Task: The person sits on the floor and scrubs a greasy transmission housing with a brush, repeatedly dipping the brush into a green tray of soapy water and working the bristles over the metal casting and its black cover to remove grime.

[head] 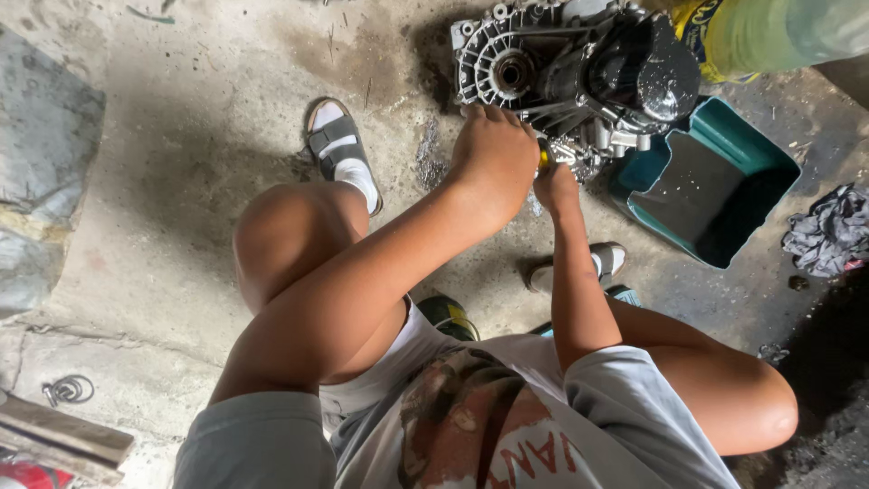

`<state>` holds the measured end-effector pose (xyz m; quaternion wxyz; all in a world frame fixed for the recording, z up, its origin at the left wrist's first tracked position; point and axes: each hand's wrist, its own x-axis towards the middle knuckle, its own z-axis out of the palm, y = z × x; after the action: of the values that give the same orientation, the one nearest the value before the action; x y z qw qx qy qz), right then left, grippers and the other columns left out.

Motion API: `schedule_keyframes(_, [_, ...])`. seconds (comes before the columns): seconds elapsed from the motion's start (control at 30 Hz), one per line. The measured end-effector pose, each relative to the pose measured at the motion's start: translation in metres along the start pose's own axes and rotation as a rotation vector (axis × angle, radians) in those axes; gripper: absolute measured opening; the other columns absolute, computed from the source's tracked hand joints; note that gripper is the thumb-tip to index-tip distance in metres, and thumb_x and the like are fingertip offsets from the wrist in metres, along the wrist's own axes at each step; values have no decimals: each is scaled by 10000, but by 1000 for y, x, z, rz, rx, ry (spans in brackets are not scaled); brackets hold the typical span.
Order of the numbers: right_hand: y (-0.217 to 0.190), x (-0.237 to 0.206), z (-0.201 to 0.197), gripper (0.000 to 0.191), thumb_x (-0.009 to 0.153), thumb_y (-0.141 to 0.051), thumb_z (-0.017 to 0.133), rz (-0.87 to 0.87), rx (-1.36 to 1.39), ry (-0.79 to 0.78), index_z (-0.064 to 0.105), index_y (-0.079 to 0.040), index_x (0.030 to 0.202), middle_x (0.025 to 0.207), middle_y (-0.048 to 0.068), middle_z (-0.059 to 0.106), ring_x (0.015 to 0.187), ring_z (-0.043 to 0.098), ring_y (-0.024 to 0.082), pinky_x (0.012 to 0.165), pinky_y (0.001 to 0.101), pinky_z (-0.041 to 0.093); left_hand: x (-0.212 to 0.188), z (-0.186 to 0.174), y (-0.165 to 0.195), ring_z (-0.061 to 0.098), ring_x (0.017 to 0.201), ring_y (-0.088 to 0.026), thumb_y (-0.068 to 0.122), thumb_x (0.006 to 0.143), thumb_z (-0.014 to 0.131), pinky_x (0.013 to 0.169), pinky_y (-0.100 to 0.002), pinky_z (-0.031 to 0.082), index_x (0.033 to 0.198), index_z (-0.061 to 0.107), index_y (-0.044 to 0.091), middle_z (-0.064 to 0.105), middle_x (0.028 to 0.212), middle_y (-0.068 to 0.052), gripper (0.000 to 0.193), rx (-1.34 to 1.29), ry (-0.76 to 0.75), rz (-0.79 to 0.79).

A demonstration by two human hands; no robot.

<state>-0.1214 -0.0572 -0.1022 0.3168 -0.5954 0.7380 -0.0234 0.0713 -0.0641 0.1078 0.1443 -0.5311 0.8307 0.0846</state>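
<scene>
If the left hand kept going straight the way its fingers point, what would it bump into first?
The left hand points up-frame at the grey ribbed metal gearbox casing. Its fingertips already seem to touch the casing's lower edge, though depth is hard to judge from above.

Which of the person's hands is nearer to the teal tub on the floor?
The right. The right hand is just left of the teal tub, at the base of the metal gearbox casing. The left hand rests farther left, against the casing's ribbed end.

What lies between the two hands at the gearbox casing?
A small yellow tool part sits between the left hand and right hand, below the gearbox casing, in the head view.
</scene>
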Motion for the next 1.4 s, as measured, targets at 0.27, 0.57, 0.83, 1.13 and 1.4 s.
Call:
schedule_keyframes(0.27, [1, -2, 6, 293, 955, -188, 545, 2, 14, 34, 728, 23, 1045, 955, 331, 687, 936, 671, 496, 802, 541, 531, 0, 0, 0, 639, 1122, -361, 291, 855, 648, 986, -500, 449, 1276, 608, -24, 677, 1211, -234, 528, 22, 7, -10])
schedule_keyframes(0.57, [-5, -8, -5, 305, 934, -230, 614, 64, 171, 17, 645, 38, 1077, 926, 320, 689, 863, 696, 474, 727, 514, 522, -1, -6, 4, 643, 1112, -351, 292, 858, 651, 976, -486, 455, 1275, 612, -24, 684, 1200, -229, 525, 17, -16, 3])
schedule_keyframes(0.83, [-5, 0, -4, 321, 925, -198, 571, -119, 229, 51, 674, 43, 1110, 973, 307, 712, 886, 716, 444, 752, 497, 528, -1, -9, 0, 640, 1134, -355, 281, 872, 653, 987, -495, 456, 1265, 627, -25, 684, 1210, -224, 499, 11, -5, -18])
schedule_keyframes(1.13, [-9, 2, -4, 418, 887, -345, 712, 3, 8, -31, 703, 53, 1016, 952, 329, 691, 954, 679, 480, 804, 505, 534, -6, -13, -4, 618, 1177, -399, 330, 821, 653, 999, -534, 450, 1286, 570, -29, 645, 1278, -247, 593, 72, -30, 2])
schedule_keyframes(1.4, [-12, -5, -12, 377, 898, -308, 724, 68, 219, -94, 639, 56, 949, 752, 188, 677, 640, 644, 286, 562, 431, 494, -7, -12, -2, 615, 1186, -369, 274, 889, 665, 1028, -511, 431, 1296, 623, -34, 674, 1248, -229, 512, -17, -99, -8])
